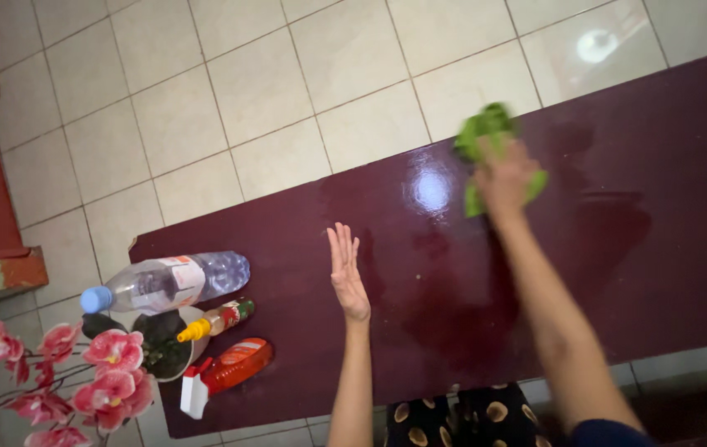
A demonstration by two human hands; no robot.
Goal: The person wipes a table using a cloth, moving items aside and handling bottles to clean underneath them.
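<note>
A: We see the right hand (504,178) closed in a grip on a green cloth (486,132), pressed to the glossy maroon bench (668,149) at its far edge. Motion blur smears both, so we cannot make out the fingers or the cloth's weave.

B: And the left hand (345,273)?

A: We note it open and empty, fingers straight and together, held edge-on over the middle of the bench. We cannot tell whether it touches the surface.

B: What lies at the bench's left end?

A: We count a clear plastic bottle with a blue cap (167,281) lying on its side; nearer to us, a small yellow-capped bottle (217,319); then an orange spray bottle with a white trigger (225,372), also lying flat. A white pot (186,352) stands against them, its pink orchid blooms (109,364) cut off at the frame's left and bottom edges.

B: And beyond?

A: Pale floor tiles (204,108). A spotted dark garment (469,418) is cropped below.
</note>
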